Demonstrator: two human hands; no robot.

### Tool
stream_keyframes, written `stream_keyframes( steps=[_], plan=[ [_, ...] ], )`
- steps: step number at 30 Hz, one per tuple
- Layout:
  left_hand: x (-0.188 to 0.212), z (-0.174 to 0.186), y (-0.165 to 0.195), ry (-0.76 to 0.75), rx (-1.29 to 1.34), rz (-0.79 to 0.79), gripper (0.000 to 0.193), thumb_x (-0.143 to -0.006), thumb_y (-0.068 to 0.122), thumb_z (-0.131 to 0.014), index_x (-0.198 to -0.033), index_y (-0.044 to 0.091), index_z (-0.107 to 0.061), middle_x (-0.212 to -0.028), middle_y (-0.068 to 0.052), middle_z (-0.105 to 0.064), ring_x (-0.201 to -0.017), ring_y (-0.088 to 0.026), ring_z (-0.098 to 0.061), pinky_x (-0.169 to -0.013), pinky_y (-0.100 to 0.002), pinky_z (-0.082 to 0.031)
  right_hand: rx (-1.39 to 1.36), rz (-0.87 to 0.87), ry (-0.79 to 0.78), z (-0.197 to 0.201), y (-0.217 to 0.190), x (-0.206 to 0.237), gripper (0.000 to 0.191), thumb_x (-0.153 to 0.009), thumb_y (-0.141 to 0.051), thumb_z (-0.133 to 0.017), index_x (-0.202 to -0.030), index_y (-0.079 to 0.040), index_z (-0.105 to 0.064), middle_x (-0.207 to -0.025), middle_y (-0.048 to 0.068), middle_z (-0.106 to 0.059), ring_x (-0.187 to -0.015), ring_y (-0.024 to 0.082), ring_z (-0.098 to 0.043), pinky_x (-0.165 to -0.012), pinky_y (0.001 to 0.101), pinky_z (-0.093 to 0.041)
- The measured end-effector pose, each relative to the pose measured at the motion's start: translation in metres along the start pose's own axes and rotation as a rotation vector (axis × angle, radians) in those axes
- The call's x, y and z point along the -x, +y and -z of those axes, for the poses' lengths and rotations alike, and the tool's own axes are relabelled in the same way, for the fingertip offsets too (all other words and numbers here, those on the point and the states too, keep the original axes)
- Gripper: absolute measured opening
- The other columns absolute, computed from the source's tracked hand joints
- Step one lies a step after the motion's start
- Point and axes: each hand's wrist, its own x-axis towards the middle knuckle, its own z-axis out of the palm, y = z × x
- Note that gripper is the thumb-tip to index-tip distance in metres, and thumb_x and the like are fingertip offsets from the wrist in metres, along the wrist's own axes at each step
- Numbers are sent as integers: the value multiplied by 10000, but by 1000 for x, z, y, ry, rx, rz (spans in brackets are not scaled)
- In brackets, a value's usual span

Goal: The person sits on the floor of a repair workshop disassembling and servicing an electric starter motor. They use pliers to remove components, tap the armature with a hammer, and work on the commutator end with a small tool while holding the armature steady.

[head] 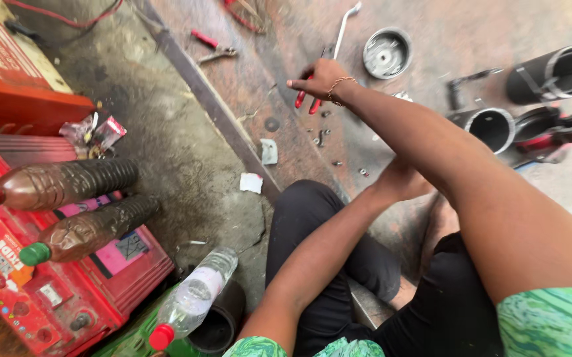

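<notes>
— Red battery cases [68, 297] fill the left edge, as I see it through the head camera. Two brown bottles [68, 185] lie across them, and a clear bottle with a red cap [193, 297] lies lower down beside a black cylinder.

— And the hands?

— My left hand [402, 180] is down near my knee, mostly hidden behind the right forearm. I cannot tell whether its fingers are curled or spread. My right hand [322, 78] is stretched far forward over the rusty metal floor [431, 39], fingers bent downward and the index pointing left.

— What is it touching?

— Red-handled pliers [306, 99] lie directly under that hand; the handles stick out below the palm, so the fingers look closed about the tool's upper part. A bent steel wrench [344, 26] runs away just beyond the knuckles.

— Further right?

— A round grey metal cap [386, 53] sits near the hand, to its right. Small bolts are scattered below the pliers. Well apart at the far right stand black tubes [550, 73] and a red part.
</notes>
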Motion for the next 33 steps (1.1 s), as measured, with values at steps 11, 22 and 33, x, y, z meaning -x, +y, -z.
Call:
stream_keyframes(
  steps=[11,22,33],
  plan=[
    [-39,29,57,-21,103,-88,282,-929,251,-744,-1177,122,-708,-1203,-131,-733,-1247,-346,-654,-1042,-427,-517,-361,245,64,179,-57,206,336,-916,-226,-734,-1198,-55,-673,-1105,46,-726,-664,109,-574,-525,301,-470],
    [-64,28,24,-76,169,184,294,-935,284,-720,-1153,87,-714,-1052,-101,-779,-979,-192,-753,-889,-339,-569,-854,4,345,198,134,356,420,-1020,-95,-603,-1386,92,-512,-979,193,-547,-714,200,-584,-595,360,-508],
    [-57,49,20,-48,805,253,271,-965,89,-726,-1137,127,-520,-1319,-113,-695,-1075,-133,-624,-949,-317,-519,-689,216,581,99,174,422,714,-840,-23,-588,-1516,-112,-376,-1353,20,-553,-1024,102,-593,-879,306,-534]
  ],
)
